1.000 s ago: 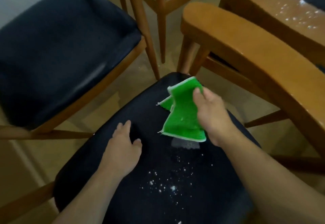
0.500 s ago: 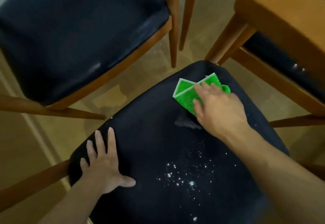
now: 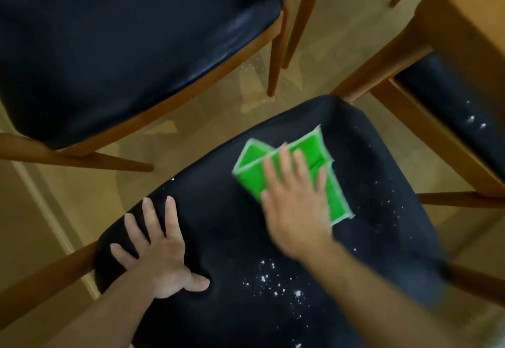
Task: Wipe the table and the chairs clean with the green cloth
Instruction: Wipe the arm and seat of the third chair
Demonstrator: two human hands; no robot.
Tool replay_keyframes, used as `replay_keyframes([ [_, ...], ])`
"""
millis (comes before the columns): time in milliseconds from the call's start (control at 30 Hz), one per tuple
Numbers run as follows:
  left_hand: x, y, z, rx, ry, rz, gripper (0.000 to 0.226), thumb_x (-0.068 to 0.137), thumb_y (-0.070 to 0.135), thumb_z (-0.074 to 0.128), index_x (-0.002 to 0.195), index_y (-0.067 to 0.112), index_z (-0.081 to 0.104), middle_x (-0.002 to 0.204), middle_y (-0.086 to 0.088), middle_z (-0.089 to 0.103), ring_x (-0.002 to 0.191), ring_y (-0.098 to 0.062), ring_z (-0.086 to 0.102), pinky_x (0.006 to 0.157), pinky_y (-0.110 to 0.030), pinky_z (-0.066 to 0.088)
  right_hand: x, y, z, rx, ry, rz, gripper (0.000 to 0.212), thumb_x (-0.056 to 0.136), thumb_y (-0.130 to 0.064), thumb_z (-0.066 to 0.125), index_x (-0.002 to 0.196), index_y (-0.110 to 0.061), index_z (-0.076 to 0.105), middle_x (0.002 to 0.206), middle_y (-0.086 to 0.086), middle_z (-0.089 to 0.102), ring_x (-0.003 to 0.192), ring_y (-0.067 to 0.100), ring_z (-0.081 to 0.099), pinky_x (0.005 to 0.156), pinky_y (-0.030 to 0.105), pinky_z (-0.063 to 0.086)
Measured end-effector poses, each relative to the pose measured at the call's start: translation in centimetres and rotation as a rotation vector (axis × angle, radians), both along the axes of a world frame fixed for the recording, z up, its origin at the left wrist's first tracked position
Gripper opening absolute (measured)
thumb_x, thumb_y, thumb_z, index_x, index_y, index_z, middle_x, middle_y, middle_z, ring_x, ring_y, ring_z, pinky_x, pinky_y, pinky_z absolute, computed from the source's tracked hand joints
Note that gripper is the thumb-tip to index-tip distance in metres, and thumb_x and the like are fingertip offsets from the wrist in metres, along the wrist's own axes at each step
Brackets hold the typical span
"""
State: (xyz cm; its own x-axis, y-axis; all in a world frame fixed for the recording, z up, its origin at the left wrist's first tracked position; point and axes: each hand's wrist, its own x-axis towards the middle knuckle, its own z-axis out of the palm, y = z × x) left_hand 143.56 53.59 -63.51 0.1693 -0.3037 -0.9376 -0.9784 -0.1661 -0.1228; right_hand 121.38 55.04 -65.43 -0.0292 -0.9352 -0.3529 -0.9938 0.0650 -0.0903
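A dark padded chair seat (image 3: 224, 211) with a wooden frame fills the lower middle of the head view. On its far half lies the folded green cloth (image 3: 252, 168) with a white edge. My right hand (image 3: 295, 200) presses flat on the cloth, fingers spread and blurred by motion. My left hand (image 3: 155, 252) rests flat on the seat's near left corner, fingers apart, holding nothing. White crumbs (image 3: 276, 282) dot the seat near me, and finer specks (image 3: 388, 194) lie along its right side.
A second dark chair seat (image 3: 123, 47) stands at the upper left, its wooden legs (image 3: 274, 69) on the tan floor. At the right a wooden armrest (image 3: 475, 17) overhangs a third dark seat (image 3: 448, 107) with white specks.
My right hand lowered the cloth onto the seat and flattened on it, sliding it towards me. My left hand moved to the seat's left corner and spread out.
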Motion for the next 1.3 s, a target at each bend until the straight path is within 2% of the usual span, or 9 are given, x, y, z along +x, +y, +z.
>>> replay_keyframes([
  [200, 0.3, 0.2, -0.3, 0.027, -0.015, 0.012, 0.165, 0.042, 0.055, 0.089, 0.096, 0.036, -0.066, 0.108, -0.002, -0.072, 0.12, -0.041, -0.05, 0.104, -0.067, -0.012, -1.9, 0.7, 0.4, -0.025, -0.107, 0.493, 0.055, 0.094, -0.041, 0.033, 0.148, -0.032, 0.03, 0.157, 0.0, 0.026, 0.143, 0.024, 0.026, 0.108, 0.054, 0.015],
  [367, 0.7, 0.3, -0.5, 0.011, 0.028, -0.008, 0.162, 0.047, 0.053, 0.088, 0.098, 0.036, -0.065, 0.108, -0.003, -0.072, 0.104, -0.038, -0.057, 0.1, -0.068, -0.017, -8.2, -5.0, -0.8, -0.092, -0.058, -0.262, 0.056, 0.098, -0.044, 0.022, 0.152, -0.033, 0.019, 0.162, -0.001, 0.012, 0.148, 0.023, 0.008, 0.117, 0.052, 0.003],
  [467, 0.6, 0.4, -0.7, -0.01, 0.028, -0.015, 0.161, 0.05, 0.052, 0.087, 0.097, 0.035, -0.066, 0.108, -0.003, -0.073, 0.107, -0.038, -0.056, 0.1, -0.068, -0.018, -3.5, -5.7, -1.3, -0.106, 0.009, -0.443, 0.057, 0.097, -0.042, 0.022, 0.153, -0.033, 0.015, 0.163, -0.001, 0.005, 0.148, 0.026, 0.006, 0.115, 0.054, -0.002],
  [667, 0.2, 0.7, -0.5, -0.112, 0.027, -0.021, 0.159, 0.052, 0.055, 0.085, 0.097, 0.03, -0.066, 0.109, -0.003, -0.072, 0.118, -0.038, -0.053, 0.103, -0.067, -0.014, 9.1, -3.1, -0.9, -0.065, -0.187, 0.162, 0.054, 0.098, -0.038, 0.029, 0.152, -0.032, 0.021, 0.162, -0.002, 0.008, 0.148, 0.023, 0.002, 0.107, 0.05, -0.02],
  [767, 0.0, 1.0, -0.2, -0.169, 0.045, -0.009, 0.155, 0.054, 0.056, 0.084, 0.097, 0.03, -0.063, 0.116, -0.002, -0.069, 0.125, -0.038, -0.048, 0.106, -0.065, -0.011, 7.6, -3.7, -0.5, -0.024, -0.281, 0.396, 0.051, 0.1, -0.041, 0.029, 0.15, -0.032, 0.026, 0.161, -0.005, 0.017, 0.148, 0.017, 0.008, 0.114, 0.045, -0.012],
  [900, 1.4, 1.3, 1.2, -0.294, 0.163, -0.01, 0.151, 0.059, 0.046, 0.086, 0.129, 0.037, -0.048, 0.146, 0.004, -0.045, 0.139, -0.03, -0.032, 0.111, -0.06, -0.003, -2.1, -6.8, -0.9, -0.142, -0.105, 0.05, 0.051, 0.099, -0.043, 0.032, 0.147, -0.027, 0.036, 0.156, 0.002, 0.031, 0.144, 0.021, 0.022, 0.117, 0.05, 0.01],
  [1033, 3.6, 0.0, 2.8, -0.348, 0.19, 0.186, 0.125, 0.081, 0.024, 0.075, 0.142, 0.023, -0.034, 0.158, -0.002, -0.02, 0.147, -0.025, -0.006, 0.118, -0.049, 0.009, -0.4, -7.8, -1.1, -0.081, 0.025, -0.317, 0.053, 0.1, -0.041, 0.025, 0.151, -0.025, 0.027, 0.161, 0.003, 0.015, 0.147, 0.026, 0.011, 0.115, 0.056, 0.003],
  [1167, 4.5, 0.0, 4.0, -0.259, 0.023, 0.143, 0.091, 0.096, 0.017, 0.053, 0.147, 0.005, -0.021, 0.16, -0.014, -0.004, 0.145, -0.03, 0.013, 0.115, -0.041, 0.025, 8.3, -6.9, -1.0, -0.073, -0.007, -0.156, 0.054, 0.099, -0.039, 0.023, 0.151, -0.023, 0.026, 0.161, 0.002, 0.015, 0.148, 0.025, 0.009, 0.115, 0.056, 0.0],
  [1300, 4.0, -0.1, 5.7, -0.176, -0.095, -0.148, 0.068, 0.097, 0.018, 0.044, 0.147, -0.009, 0.006, 0.142, -0.021, 0.041, 0.127, -0.031, 0.045, 0.1, -0.035, 0.042, 16.9, -3.8, -1.0, -0.013, -0.168, 0.183, 0.054, 0.096, -0.038, 0.033, 0.146, -0.021, 0.035, 0.157, 0.005, 0.028, 0.147, 0.027, 0.013, 0.114, 0.057, -0.004],
])
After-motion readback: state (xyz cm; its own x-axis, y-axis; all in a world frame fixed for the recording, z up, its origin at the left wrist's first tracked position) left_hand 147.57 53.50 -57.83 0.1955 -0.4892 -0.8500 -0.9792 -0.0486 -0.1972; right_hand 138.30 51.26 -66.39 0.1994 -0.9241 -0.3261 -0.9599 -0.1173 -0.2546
